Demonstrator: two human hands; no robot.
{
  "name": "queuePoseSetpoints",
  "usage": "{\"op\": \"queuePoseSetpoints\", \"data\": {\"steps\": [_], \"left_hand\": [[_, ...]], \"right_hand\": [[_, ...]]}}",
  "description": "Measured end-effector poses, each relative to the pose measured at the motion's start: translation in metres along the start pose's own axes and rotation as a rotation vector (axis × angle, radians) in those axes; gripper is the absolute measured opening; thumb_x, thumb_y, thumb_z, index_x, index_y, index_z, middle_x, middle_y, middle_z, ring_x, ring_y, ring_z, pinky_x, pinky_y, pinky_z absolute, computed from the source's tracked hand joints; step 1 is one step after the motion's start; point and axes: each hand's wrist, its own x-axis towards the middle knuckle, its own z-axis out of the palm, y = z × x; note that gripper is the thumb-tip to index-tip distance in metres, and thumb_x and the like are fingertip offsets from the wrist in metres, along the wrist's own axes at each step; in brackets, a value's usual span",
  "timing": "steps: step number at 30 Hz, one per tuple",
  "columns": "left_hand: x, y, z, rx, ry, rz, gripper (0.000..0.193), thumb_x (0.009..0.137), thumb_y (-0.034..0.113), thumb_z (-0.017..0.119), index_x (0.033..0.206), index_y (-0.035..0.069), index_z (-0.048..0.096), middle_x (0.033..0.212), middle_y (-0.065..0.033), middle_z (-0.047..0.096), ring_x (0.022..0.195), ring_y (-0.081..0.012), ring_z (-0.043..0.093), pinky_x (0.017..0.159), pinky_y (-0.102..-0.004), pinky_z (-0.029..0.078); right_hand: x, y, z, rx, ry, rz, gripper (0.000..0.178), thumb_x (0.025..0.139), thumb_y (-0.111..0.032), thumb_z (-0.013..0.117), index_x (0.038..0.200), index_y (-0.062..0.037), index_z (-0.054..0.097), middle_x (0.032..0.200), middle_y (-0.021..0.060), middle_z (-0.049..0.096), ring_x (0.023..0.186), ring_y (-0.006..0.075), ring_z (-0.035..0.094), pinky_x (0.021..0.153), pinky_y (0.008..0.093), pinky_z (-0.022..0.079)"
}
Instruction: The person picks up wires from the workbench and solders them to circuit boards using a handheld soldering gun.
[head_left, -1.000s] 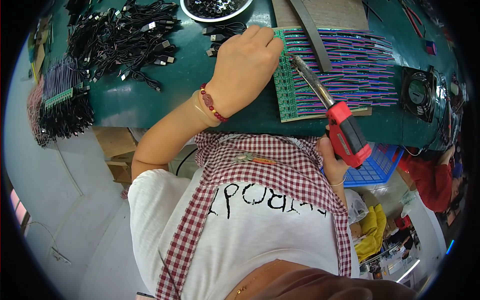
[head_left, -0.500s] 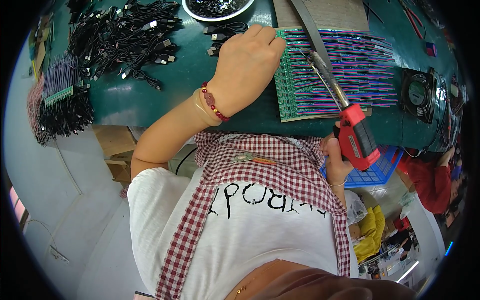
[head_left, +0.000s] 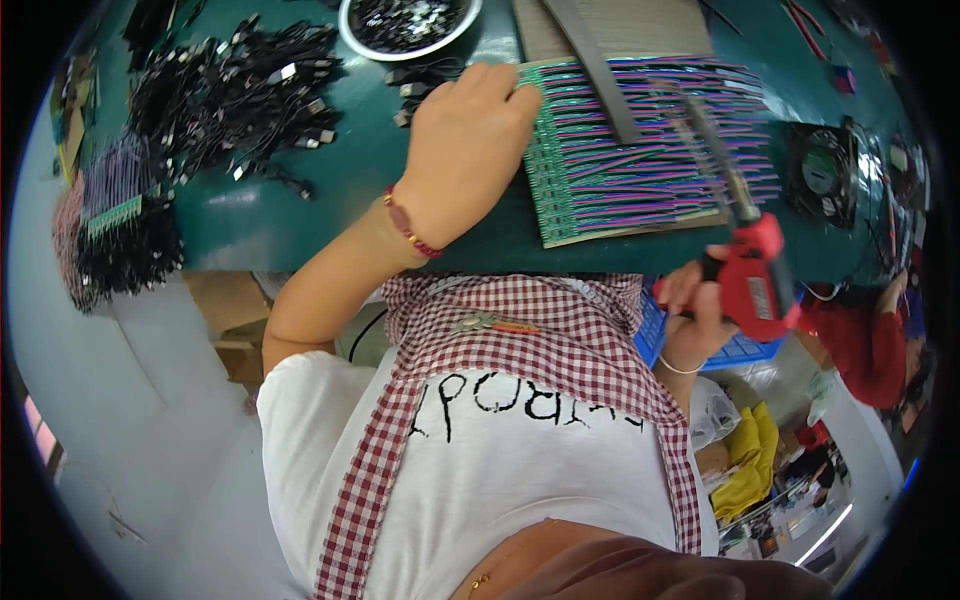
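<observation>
My right hand (head_left: 697, 315) grips the red and black handle of a soldering gun (head_left: 760, 275). The gun's metal barrel, smeared by motion, points away over the right part of the wired boards. At the left edge of a panel of small green circuit boards (head_left: 552, 185) is my left hand (head_left: 472, 145), closed, knuckles up. Its fingertips are hidden, so what they pinch cannot be made out. Rows of pink, blue and black wires (head_left: 650, 150) run rightward from the boards. A flat grey metal strip (head_left: 600, 80) lies across the wires.
A heap of black USB cables (head_left: 240, 100) covers the table's left part. Behind my left hand stands a white bowl (head_left: 345, 30) of small dark parts. A black fan (head_left: 825, 178) sits to the right, with red-handled pliers (head_left: 803, 25) farther back. A blue crate (head_left: 745, 350) is below the table edge.
The soldering gun has swung right in my right hand, away from my left hand and the metal strip. My left hand stays closed at the boards' left edge. The whole view has shifted slightly.
</observation>
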Motion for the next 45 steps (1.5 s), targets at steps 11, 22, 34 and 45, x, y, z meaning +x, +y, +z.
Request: {"op": "queuePoseSetpoints", "data": {"steps": [11,22,34,45], "left_hand": [[-0.032,-0.009,-0.038,0.050,0.035,-0.114,0.024,0.074,0.005,0.063,0.098,0.006,0.059,0.105,-0.0105,0.055,0.099,-0.0276,0.051,0.085,-0.0396,0.039],[-0.087,-0.083,-0.047,0.329,-0.210,-0.272,0.018,0.073,0.007,0.065,0.090,0.007,0.058,0.092,-0.0060,0.052,0.088,-0.0257,0.050,0.071,-0.0386,0.039],[-0.098,-0.102,-0.055,0.675,-0.022,-0.548,0.035,0.076,0.010,0.062,0.110,0.012,0.055,0.110,-0.0044,0.053,0.100,-0.0261,0.051,0.078,-0.0401,0.042],[-0.094,-0.054,-0.058,-0.036,0.052,-0.353,0.016,0.081,0.009,0.063,0.094,0.002,0.058,0.090,-0.0091,0.064,0.078,-0.0250,0.060,0.071,-0.0341,0.046]], "right_hand": [[0.058,-0.043,-0.131,-0.181,0.578,-0.615,0.029,0.091,-0.021,0.056,0.111,-0.0003,0.051,0.062,0.0053,0.049,0.047,0.0130,0.044,0.050,0.0304,0.044],[0.085,-0.031,-0.191,-0.184,0.768,-0.283,0.020,0.084,-0.015,0.065,0.092,0.0022,0.060,0.059,0.0036,0.048,0.048,0.0124,0.043,0.046,0.0266,0.039],[0.046,-0.058,-0.131,-0.051,0.594,-0.365,0.034,0.094,-0.026,0.049,0.114,0.0016,0.048,0.059,0.0010,0.038,0.052,0.0110,0.035,0.050,0.0257,0.031],[0.047,-0.067,-0.075,0.089,0.265,-0.313,0.037,0.097,-0.029,0.041,0.119,0.0004,0.043,0.061,0.0008,0.036,0.051,0.0098,0.033,0.049,0.0246,0.028]]}}
